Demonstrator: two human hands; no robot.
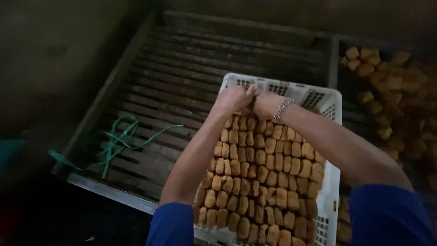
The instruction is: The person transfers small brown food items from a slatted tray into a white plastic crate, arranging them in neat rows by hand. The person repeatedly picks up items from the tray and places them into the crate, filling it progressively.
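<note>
While we look down from the head camera, the biggest thing under us is a dark slatted tray [182,77], a wide metal-framed rack with long ribs running across it. Its left part is bare except for a tangle of green plastic strapping [114,143] lying on the slats near the lower left corner.

Resting on the right part of that tray is a white plastic crate [328,107] with perforated walls. We see it packed with rows of golden-brown fried pieces [264,182], small oblong blocks standing close together from the near wall almost up to the far wall.

Further right, past a dividing rail, lies a loose heap of fried pieces [387,86], tumbled rather than in rows and well apart from our hands.

Both our forearms reach out of blue sleeves [391,216] over the crate. Our left hand [233,98] and right hand [264,105] meet at the far end of the rows, just inside the far wall, touching each other. The fingers of both are curled in and pressed together around something at the top row; in this dim light we cannot tell whether they grip a piece or only push against the row. A silver chain bracelet [282,109] sits on the right wrist.
</note>
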